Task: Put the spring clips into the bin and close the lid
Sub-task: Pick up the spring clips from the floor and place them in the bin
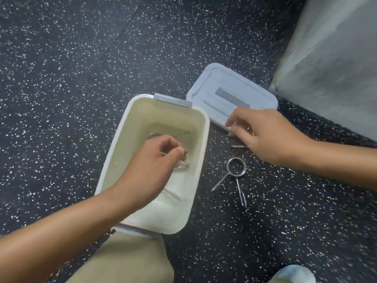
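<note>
A white open bin (204,139) stands on the dark speckled floor. Its lid (222,86) lies flat on the floor just behind it to the right. My left hand (155,166) is down inside the bin, fingers pinched on a metal spring clip (182,166). Two more spring clips lie on the bin's bottom, one at the far end (155,135) and one near me (173,194). My right hand (271,137) is curled down on the floor by the lid's near edge, over a clip whose handle tip (238,146) pokes out. Another spring clip (236,166) lies loose on the floor.
A grey slab or wall (326,58) rises at the right. My knee in tan trousers (126,260) touches the bin's near end. A pale shoe tip (293,274) shows at the bottom right. Speckled floor stretches to the left and behind.
</note>
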`<state>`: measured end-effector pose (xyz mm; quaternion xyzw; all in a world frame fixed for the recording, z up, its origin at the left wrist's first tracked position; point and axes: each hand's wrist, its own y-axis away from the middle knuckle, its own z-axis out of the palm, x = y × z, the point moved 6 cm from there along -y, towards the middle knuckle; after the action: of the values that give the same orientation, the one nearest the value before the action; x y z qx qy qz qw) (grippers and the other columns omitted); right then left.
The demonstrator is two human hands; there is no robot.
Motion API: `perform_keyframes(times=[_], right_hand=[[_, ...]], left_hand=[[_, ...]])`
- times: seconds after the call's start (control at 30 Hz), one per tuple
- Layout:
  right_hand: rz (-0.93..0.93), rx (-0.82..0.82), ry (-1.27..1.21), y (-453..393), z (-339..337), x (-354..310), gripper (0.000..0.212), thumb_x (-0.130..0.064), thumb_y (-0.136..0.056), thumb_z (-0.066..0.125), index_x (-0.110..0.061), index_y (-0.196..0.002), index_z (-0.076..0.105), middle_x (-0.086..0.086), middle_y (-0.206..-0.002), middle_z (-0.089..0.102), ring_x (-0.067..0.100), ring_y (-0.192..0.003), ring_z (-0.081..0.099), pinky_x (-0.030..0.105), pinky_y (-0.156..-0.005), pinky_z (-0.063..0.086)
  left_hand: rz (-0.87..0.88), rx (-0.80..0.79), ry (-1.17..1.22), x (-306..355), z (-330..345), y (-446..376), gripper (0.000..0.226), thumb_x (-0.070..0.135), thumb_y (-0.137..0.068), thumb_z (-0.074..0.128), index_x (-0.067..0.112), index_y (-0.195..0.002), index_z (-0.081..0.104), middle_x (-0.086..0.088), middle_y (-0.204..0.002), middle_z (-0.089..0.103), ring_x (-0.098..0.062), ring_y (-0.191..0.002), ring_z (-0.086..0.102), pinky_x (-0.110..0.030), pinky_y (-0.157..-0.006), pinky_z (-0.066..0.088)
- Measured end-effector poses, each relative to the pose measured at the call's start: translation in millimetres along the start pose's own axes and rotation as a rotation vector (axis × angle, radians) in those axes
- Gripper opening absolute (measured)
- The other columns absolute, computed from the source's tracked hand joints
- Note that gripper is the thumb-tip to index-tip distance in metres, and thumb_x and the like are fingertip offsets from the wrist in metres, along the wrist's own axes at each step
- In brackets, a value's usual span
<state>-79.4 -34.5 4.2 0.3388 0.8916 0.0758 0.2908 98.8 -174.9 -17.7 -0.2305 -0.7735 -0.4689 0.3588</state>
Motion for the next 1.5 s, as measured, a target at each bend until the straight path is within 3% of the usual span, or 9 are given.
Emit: perform_keyframes(times=[0.37,0.6,0.8,0.9,1.0,1.1,1.27,1.33,1.5], right_hand=[[0.556,-0.009,-0.106,52.0,38.2,182.4,0.015,-0.026,-0.097,0.059,-0.022,-0.109,0.067,-0.002,-0.102,0.072,0.017,-0.088,0.066,0.03,-0.068,0.048],[0.599,-0.007,-0.156,37.1,59.9,199.4,0.026,-0.029,-0.095,0.058,-0.019,-0.119,0.062,0.004,-0.113,0.068,0.026,-0.098,0.063,0.034,-0.081,0.048],[0.805,0.141,-0.229,26.5,70.3,205.1,0.047,-0.025,-0.095,0.056,-0.007,-0.134,0.036,0.014,-0.123,0.065,0.037,-0.104,0.064,0.04,-0.078,0.049],[0.869,0.119,-0.236,22.8,73.4,214.1,0.048,-0.024,-0.095,0.058,-0.004,-0.135,0.042,0.014,-0.126,0.064,0.036,-0.106,0.065,0.036,-0.072,0.044],[0.84,0.103,-0.243,20.0,72.8,220.2,0.016,-0.022,-0.093,0.058,-0.006,-0.091,0.059,0.013,-0.102,0.066,0.032,-0.084,0.064,0.031,-0.063,0.042],[0.822,0.171,-0.26,21.5,66.9,225.1,0.03,-0.018,-0.091,0.058,-0.012,-0.065,0.046,0.008,-0.081,0.061,0.027,-0.065,0.056,0.027,-0.048,0.033],[0.807,0.222,-0.267,37.5,54.0,228.1,0.026,-0.019,-0.087,0.055,-0.008,-0.063,0.054,0.006,-0.063,0.06,0.023,-0.055,0.058,0.027,-0.045,0.039],[0.8,0.24,-0.297,46.2,49.4,229.8,0.026,-0.021,-0.087,0.053,-0.002,-0.075,0.066,0.011,-0.069,0.069,0.028,-0.065,0.07,0.033,-0.057,0.056],[0.822,0.264,-0.345,70.3,40.3,241.1,0.035,-0.025,-0.082,0.054,0.005,-0.084,0.073,0.018,-0.072,0.075,0.033,-0.075,0.076,0.046,-0.072,0.062]], left_hand=[[0.242,-0.234,-0.351,31.2,100.0,-6.7,0.017,0.033,-0.099,0.056,0.025,-0.097,0.07,0.008,-0.095,0.076,-0.01,-0.092,0.068,-0.038,-0.087,0.055],[0.432,-0.423,-0.923,4.0,183.7,-56.2,0.027,0.028,-0.102,0.047,0.018,-0.119,0.066,-0.005,-0.127,0.059,-0.027,-0.113,0.056,-0.046,-0.097,0.05],[0.583,-0.425,-1.279,-6.6,221.0,-93.8,0.027,0.012,-0.097,0.055,0.01,-0.122,0.064,-0.008,-0.142,0.048,-0.03,-0.122,0.05,-0.047,-0.092,0.054],[0.561,-0.512,-1.316,-18.0,229.8,-100.3,0.028,0.012,-0.097,0.052,0.011,-0.122,0.065,-0.008,-0.143,0.048,-0.03,-0.125,0.05,-0.049,-0.092,0.055],[0.574,-0.54,-1.346,-26.6,233.7,-98.2,0.03,0.014,-0.099,0.052,0.009,-0.126,0.064,-0.01,-0.147,0.046,-0.031,-0.129,0.048,-0.05,-0.098,0.052],[0.576,-0.538,-1.354,-30.8,233.4,-95.7,0.031,0.015,-0.101,0.051,0.005,-0.128,0.061,-0.014,-0.156,0.037,-0.034,-0.138,0.041,-0.048,-0.108,0.046],[0.623,-0.484,-1.298,-24.4,229.5,-92.5,0.02,0.008,-0.097,0.052,0.007,-0.112,0.066,-0.013,-0.142,0.046,-0.029,-0.115,0.052,-0.041,-0.099,0.05],[0.64,-0.459,-1.284,-19.5,228.4,-91.0,0.02,0.009,-0.098,0.053,0.007,-0.11,0.069,-0.011,-0.137,0.047,-0.028,-0.111,0.052,-0.04,-0.099,0.049],[0.693,-0.456,-1.242,-15.0,219.7,-87.1,0.016,0.004,-0.094,0.06,0.006,-0.103,0.073,-0.012,-0.13,0.051,-0.028,-0.104,0.059,-0.043,-0.094,0.053]])
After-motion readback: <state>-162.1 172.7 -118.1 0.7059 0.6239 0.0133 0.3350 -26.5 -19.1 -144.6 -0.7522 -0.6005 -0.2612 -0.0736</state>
